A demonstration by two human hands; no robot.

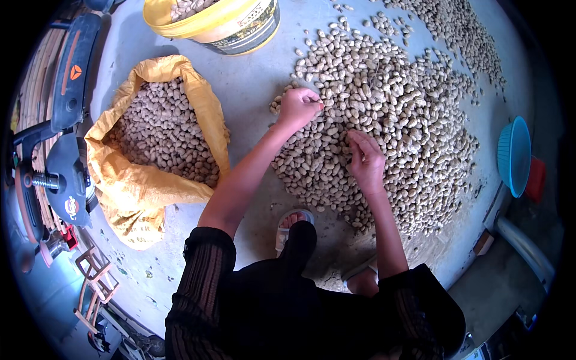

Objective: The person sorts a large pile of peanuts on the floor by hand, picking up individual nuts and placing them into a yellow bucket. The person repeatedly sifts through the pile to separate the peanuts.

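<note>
A wide heap of unshelled peanuts [405,121] lies on the concrete floor in front of me. My left hand [298,107] is over the heap's left edge, thumb and forefinger drawn together; whether a peanut is between them is unclear. Lower and to the right, my right hand [368,157] reaches down to the peanuts with bent fingers. Its fingertips are near the pile, and what they may hold is hidden. Left of my left forearm stands a yellow woven sack [153,189], its mouth rolled back, filled with peanuts [162,130].
A yellow bucket [238,27] with peanuts inside stands beyond the sack. More peanuts [454,31] spread at the far right. A turquoise plastic basin [513,157] leans beside a red object [535,180]. At left are a power saw [67,180] and a small wooden stool [94,265].
</note>
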